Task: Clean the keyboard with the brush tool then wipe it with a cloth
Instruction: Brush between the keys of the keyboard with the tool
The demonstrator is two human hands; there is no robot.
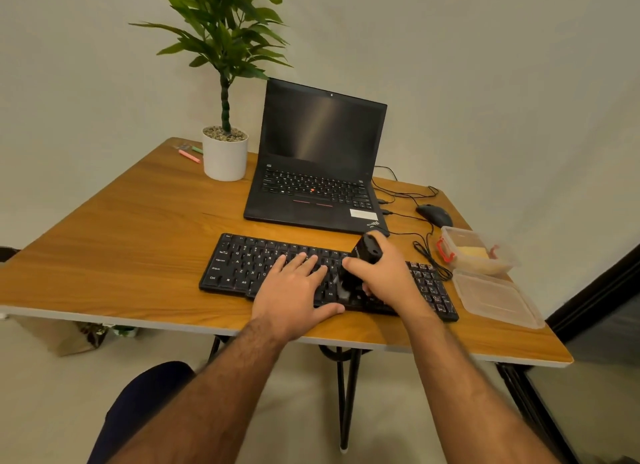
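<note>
Your left hand (294, 287) lies flat, fingers straight, on the keyboard (242, 263) at the table's (121, 238) near edge. Your right hand (384, 276) grips the black brush (360, 263), its blurred lower end on the keys, right of centre.

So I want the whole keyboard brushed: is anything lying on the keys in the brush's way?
Yes: the left hand lies flat on the keyboard's middle keys, just left of the brush held by the right hand.
</note>
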